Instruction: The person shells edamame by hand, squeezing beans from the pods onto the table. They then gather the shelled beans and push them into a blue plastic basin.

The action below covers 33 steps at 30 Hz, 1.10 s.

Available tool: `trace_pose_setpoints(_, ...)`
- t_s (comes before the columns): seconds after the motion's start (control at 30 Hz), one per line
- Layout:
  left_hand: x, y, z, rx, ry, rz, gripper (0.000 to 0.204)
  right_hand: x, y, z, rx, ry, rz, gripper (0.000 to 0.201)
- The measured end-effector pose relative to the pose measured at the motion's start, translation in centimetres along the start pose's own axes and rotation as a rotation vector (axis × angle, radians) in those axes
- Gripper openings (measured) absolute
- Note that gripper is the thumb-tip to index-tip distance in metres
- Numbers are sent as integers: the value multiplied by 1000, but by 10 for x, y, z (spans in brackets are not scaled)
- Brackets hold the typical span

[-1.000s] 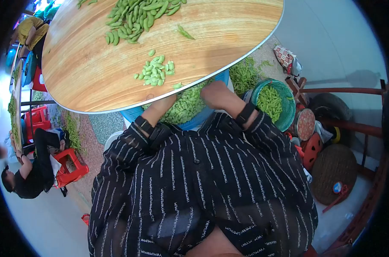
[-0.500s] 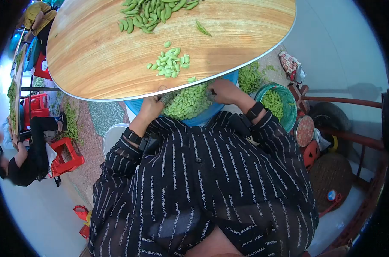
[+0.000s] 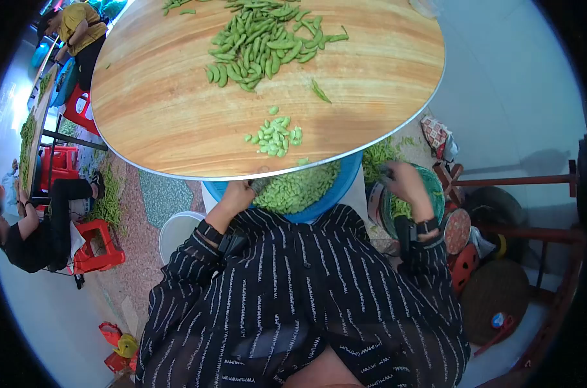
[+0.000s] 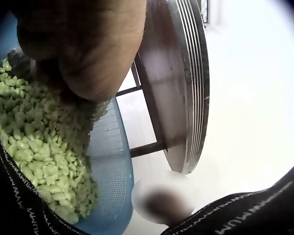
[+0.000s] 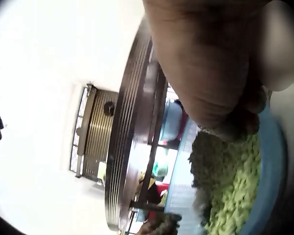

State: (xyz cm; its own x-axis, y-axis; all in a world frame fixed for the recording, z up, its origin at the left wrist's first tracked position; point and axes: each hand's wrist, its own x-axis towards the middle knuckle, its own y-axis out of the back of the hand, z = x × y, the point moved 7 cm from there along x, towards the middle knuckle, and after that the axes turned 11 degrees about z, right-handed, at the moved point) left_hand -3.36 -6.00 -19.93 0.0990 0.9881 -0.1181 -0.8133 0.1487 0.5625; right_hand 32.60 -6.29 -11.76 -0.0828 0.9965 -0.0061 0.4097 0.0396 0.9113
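My left hand [image 3: 237, 194] is at the left side of a blue basket [image 3: 353, 173] below the table edge, its grey-covered fingertips over the shelled green beans [image 3: 300, 189] inside. Those fingertips are mostly hidden in the left wrist view, so I cannot tell whether they hold anything. Off to the right, my right hand [image 3: 406, 184] hovers above a green bucket [image 3: 436, 178] of bean pods [image 3: 400, 208]. Its fingers are loosely bent, grey at the tips, with nothing seen between them. On the wooden tabletop [image 3: 170, 97] lie a small heap of shelled beans [image 3: 274, 137] and a bigger pod pile [image 3: 261, 48].
One loose pod [image 3: 320, 91] lies right of the piles. A white bucket [image 3: 177, 236] stands left of me, and more pods [image 3: 381, 155] are on the floor behind the green bucket. Red stools [image 3: 99, 249] and other people at a second table are at left.
My right hand has left the blue basket and moved right, over the green bucket. The left hand stays by the basket. The view has tilted up, showing more tabletop.
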Motion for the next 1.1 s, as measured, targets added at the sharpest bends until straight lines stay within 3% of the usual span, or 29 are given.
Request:
trace_pose_setpoints(0.03,-1,3,10,-83,11,-19,30,-6,21,10,-210,-38,37,17)
trace_pose_setpoints(0.07,-6,14,35,28,-71,4,31,-8,38,7,-215,-34,48,17)
trace_pose_setpoints(0.17,-9,16,41,59,-139,-15,31,-4,80,-11,-160,-136,43,14)
trace_pose_setpoints(0.23,-8,14,45,97,-110,-34,24,16,100,-71,150,24,304,13)
trace_pose_setpoints(0.3,-18,18,83,101,-513,-50,16,40,97,-114,272,178,488,15)
trace_pose_setpoints(0.37,-26,30,100,81,-450,-125,11,70,80,-138,245,183,500,16)
trace_pose_setpoints(0.43,-35,38,106,98,-139,-314,12,95,66,-155,147,218,505,16)
trace_pose_setpoints(0.5,-42,52,122,73,-217,-301,8,111,60,-161,47,246,508,16)
trace_pose_setpoints(0.53,-41,59,127,-191,-149,-249,6,115,60,-162,38,292,514,13)
trace_pose_setpoints(0.57,-42,66,132,-456,-78,-197,5,115,60,-161,26,333,517,10)
trace_pose_setpoints(0.63,-34,79,158,-486,-112,-153,9,106,71,-151,0,307,509,8)
trace_pose_setpoints(0.7,-22,75,173,-744,-17,-159,16,93,91,-131,-68,207,477,7)
trace_pose_setpoints(0.87,1,35,259,-650,-216,-307,22,38,144,-34,-307,-181,523,16)
trace_pose_setpoints(0.93,-3,49,293,-204,-789,-53,26,11,158,-2,-128,-158,606,22)
trace_pose_setpoints(0.97,2,55,289,-202,-790,-46,26,-1,159,6,-127,-152,609,22)
trace_pose_setpoints(1.03,11,80,268,-58,-926,136,27,-17,156,22,234,-208,620,22)
trace_pose_setpoints(1.1,19,88,247,28,-944,172,30,-19,143,19,360,-206,616,21)
